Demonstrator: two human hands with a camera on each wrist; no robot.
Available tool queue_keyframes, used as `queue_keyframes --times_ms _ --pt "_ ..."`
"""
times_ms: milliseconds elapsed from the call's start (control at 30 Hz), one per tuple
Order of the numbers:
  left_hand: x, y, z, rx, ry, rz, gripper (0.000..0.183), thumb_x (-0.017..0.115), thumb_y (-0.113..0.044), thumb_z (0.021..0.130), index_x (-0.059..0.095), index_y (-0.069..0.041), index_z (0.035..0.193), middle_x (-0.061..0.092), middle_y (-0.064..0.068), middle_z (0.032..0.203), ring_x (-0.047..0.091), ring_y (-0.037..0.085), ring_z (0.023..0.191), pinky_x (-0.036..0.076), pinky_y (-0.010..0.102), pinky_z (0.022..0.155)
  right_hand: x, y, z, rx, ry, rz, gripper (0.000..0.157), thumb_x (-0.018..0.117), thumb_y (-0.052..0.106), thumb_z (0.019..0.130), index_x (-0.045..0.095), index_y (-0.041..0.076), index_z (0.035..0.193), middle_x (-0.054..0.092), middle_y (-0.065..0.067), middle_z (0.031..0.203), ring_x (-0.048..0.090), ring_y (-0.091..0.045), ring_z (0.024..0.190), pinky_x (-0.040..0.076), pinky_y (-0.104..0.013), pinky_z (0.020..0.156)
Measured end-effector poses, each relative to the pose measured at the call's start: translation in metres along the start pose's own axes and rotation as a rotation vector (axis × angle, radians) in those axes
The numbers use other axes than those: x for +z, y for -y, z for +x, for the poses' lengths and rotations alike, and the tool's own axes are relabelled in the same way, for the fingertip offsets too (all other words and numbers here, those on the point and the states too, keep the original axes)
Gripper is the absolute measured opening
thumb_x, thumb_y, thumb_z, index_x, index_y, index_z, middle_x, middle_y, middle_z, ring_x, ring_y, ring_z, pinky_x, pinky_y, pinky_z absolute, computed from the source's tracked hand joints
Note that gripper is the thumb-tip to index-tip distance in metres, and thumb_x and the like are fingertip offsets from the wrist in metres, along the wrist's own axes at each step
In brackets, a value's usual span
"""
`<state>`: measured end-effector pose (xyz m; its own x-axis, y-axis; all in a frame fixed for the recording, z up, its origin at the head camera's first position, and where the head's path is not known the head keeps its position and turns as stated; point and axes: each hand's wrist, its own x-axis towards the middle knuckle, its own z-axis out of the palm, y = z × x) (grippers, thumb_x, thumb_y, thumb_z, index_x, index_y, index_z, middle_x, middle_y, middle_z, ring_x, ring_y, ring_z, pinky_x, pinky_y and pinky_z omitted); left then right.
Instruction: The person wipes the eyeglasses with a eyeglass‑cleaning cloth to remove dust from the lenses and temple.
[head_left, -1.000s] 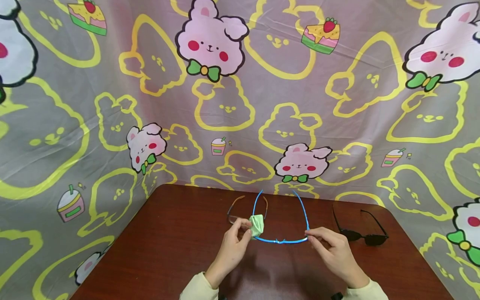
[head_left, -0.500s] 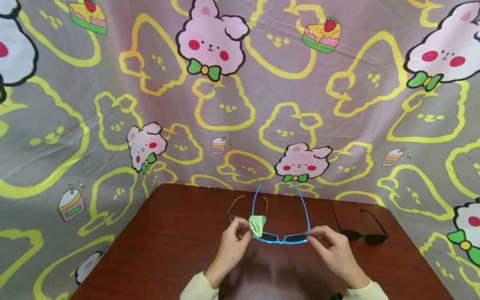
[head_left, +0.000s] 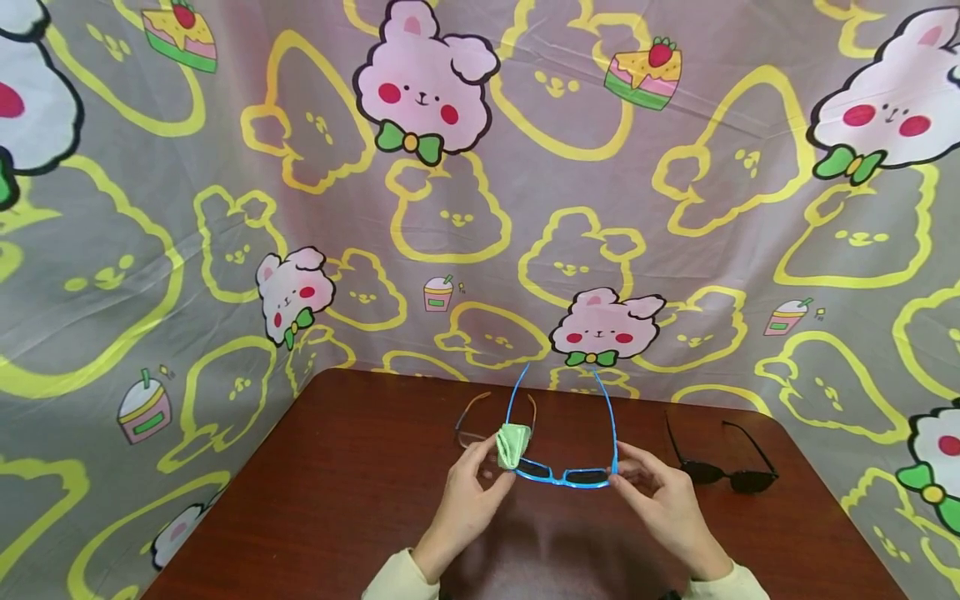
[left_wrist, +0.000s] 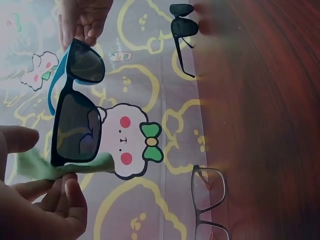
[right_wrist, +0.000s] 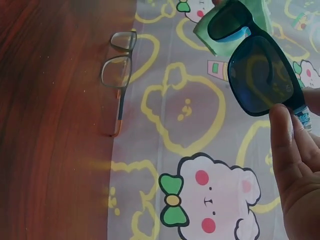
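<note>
Blue-framed sunglasses with dark lenses are held above the table, temples unfolded and pointing away. My left hand pinches a folded light-green cloth at their left end. In the left wrist view, the cloth wraps the outer edge of the near lens, between thumb and fingers. My right hand pinches the right front corner, by the hinge. The right wrist view shows the fingertips at the lower corner of the near lens. The cloth partly hides the sunglasses' left corner.
Clear-lensed eyeglasses with orange-brown temple tips lie on the brown table, beyond my left hand. Black sunglasses lie to the right with their temples unfolded. A patterned cloth curtain hangs behind and beside the table.
The blue sunglasses have tilted, so both dark lenses now show from above. The cloth has shifted slightly at the left end. My right fingers have moved a little along the hinge.
</note>
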<state>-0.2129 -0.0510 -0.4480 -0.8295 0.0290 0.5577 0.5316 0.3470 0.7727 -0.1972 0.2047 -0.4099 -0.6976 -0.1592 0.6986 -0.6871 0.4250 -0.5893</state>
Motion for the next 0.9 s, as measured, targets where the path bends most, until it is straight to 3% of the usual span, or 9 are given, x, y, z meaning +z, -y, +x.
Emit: queue_keyframes --times_ms 133,367,533,900 --pt "0.001 0.002 0.000 0.072 -0.028 0.038 0.023 0.070 -0.005 0.080 0.067 -0.006 0.103 0.062 -0.003 0.102 0.057 0.013 0.091 0.047 0.028 0.076 0.002 -0.014 -0.004 0.036 0.020 0.007 0.044 0.071 -0.018 0.070 0.061 -0.008 0.112 0.069 -0.002 0.078 0.064 -0.009 0.066 0.049 -0.018 0.056" --pt "0.001 0.001 0.000 0.051 -0.040 0.019 0.016 0.061 0.000 0.087 0.069 -0.003 0.100 0.063 0.000 0.100 0.059 0.012 0.094 0.049 0.029 0.079 0.001 -0.029 -0.009 0.149 0.067 0.035 0.034 0.072 -0.005 0.077 0.064 0.001 0.110 0.067 -0.006 0.078 0.063 -0.009 0.067 0.051 -0.022 0.054" --pt "0.000 0.003 0.000 0.058 -0.049 0.033 0.010 0.060 -0.004 0.089 0.069 -0.004 0.092 0.062 0.000 0.094 0.058 0.010 0.086 0.048 0.028 0.074 0.001 -0.029 -0.010 0.203 0.082 0.057 0.027 0.073 -0.002 0.078 0.065 0.006 0.102 0.067 -0.002 0.081 0.063 -0.009 0.071 0.053 -0.025 0.058" --pt "-0.006 0.005 0.006 0.034 -0.142 0.063 0.012 0.063 -0.004 0.087 0.069 -0.007 0.076 0.058 -0.005 0.081 0.053 0.009 0.072 0.045 0.024 0.063 0.004 -0.030 -0.010 0.153 0.092 0.085 0.023 0.073 -0.007 0.076 0.063 0.002 0.095 0.066 -0.001 0.080 0.064 -0.009 0.070 0.053 -0.023 0.059"
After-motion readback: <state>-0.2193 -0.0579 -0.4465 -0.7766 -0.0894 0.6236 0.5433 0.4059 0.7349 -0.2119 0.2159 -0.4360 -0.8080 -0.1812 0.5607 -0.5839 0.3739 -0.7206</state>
